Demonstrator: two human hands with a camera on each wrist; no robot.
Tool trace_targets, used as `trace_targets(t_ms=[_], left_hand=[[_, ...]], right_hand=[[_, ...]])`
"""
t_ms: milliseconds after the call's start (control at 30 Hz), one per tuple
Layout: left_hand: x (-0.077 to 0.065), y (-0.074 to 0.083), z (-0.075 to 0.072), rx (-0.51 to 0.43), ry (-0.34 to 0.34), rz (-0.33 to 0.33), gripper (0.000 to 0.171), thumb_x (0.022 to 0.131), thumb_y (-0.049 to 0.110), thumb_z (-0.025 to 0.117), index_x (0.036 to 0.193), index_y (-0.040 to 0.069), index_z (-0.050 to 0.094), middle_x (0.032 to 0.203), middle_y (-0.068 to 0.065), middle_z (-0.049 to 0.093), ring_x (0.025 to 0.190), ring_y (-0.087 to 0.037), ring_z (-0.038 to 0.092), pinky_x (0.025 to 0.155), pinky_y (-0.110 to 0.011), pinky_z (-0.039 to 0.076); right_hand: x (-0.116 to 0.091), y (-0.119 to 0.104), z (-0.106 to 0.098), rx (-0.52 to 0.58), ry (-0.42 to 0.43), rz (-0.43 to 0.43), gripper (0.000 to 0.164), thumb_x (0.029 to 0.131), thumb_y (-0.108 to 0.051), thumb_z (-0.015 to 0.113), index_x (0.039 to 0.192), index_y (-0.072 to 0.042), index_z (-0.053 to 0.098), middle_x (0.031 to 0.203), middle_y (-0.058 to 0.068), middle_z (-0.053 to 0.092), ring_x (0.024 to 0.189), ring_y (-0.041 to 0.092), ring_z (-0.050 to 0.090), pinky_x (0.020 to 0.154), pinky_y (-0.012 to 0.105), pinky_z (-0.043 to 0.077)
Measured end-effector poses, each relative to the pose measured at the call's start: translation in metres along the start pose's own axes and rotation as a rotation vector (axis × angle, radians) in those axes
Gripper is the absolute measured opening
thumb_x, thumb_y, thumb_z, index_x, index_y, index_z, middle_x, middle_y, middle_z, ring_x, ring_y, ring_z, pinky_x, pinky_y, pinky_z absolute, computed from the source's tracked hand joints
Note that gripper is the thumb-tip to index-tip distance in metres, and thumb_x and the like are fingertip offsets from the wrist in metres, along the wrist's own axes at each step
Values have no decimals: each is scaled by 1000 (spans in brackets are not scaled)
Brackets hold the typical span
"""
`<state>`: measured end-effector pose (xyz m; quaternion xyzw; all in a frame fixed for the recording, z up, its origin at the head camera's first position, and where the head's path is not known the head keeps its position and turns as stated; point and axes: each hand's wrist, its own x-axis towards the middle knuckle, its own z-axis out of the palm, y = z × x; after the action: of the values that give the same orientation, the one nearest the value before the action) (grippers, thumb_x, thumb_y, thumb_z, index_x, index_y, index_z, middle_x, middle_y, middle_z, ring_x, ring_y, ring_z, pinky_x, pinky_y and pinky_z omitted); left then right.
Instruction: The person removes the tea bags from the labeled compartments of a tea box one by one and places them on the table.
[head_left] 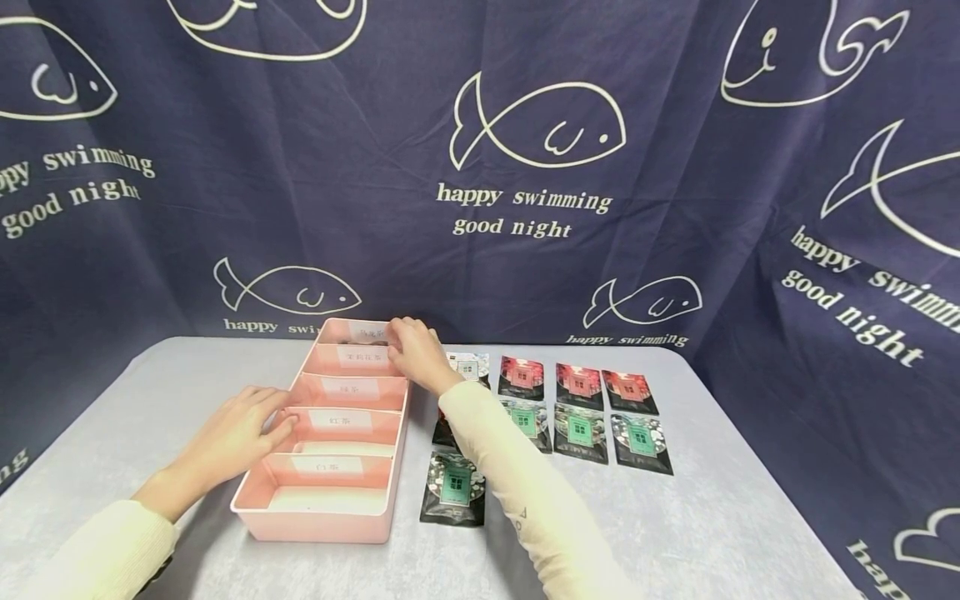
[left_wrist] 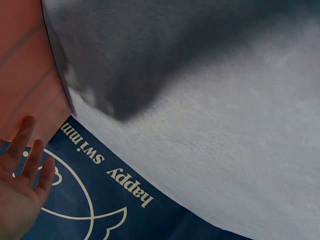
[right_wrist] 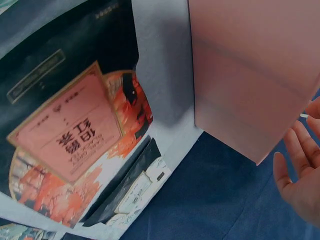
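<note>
A long pink divided box (head_left: 315, 527) with a paper label in each compartment stands left of centre on the table. My left hand (head_left: 243, 429) lies along its left rim, fingers loosely extended beside the compartment labelled 红茶; the left wrist view shows those fingers (left_wrist: 34, 160) spread apart. My right hand (head_left: 416, 354) is over the box's far right corner, fingertips bent over the rim at the farthest compartment. A small pale edge (right_wrist: 304, 116) shows between its fingers in the right wrist view; I cannot tell whether they pinch it. Something dark lies low in that compartment.
Right of the box lie several flat tea pouches: red-labelled ones (head_left: 522, 377) at the back, green-labelled ones (head_left: 580, 432) nearer, and one green-labelled pouch (head_left: 453, 490) in front. A white pouch (head_left: 474, 363) and a red one (right_wrist: 70, 130) are partly behind my right arm. Dark cloth (head_left: 420, 250) hangs behind.
</note>
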<state>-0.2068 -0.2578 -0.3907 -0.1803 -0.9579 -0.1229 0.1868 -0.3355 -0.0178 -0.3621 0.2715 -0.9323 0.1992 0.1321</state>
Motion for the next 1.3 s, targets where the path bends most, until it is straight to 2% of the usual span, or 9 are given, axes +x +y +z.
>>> trace_targets(t_ms=[167, 467, 800, 1300], left_hand=[[0, 0, 0, 0, -5, -4, 35, 84, 24, 59, 108, -1, 60, 108, -19, 62, 105, -35, 52, 91, -51, 41], [0, 1, -2, 1, -10, -4, 35, 84, 25, 59, 108, 0, 61, 108, -18, 62, 105, -35, 53, 91, -51, 41], [0, 1, -3, -1, -23, -14, 35, 84, 25, 58, 109, 0, 60, 109, -18, 62, 105, -35, 52, 92, -51, 40], [0, 2, -3, 7, -23, -11, 36, 84, 25, 58, 109, -1, 60, 109, -19, 62, 105, -36, 52, 91, -52, 41]], right_hand=[[2, -4, 5, -26, -7, 3, 25, 84, -17, 59, 108, -15, 58, 103, -1, 61, 101, 17, 55, 81, 31, 42], [6, -7, 14, -92, 14, -36, 20, 83, -15, 59, 102, -16, 60, 98, -2, 63, 94, 16, 57, 75, 30, 41], [5, -6, 17, -82, 8, -31, 18, 83, -15, 60, 101, -18, 61, 106, -5, 64, 99, 11, 58, 75, 27, 39], [3, -10, 21, -24, 123, 7, 16, 81, -9, 60, 93, -17, 65, 98, -4, 68, 96, 14, 61, 79, 33, 41]])
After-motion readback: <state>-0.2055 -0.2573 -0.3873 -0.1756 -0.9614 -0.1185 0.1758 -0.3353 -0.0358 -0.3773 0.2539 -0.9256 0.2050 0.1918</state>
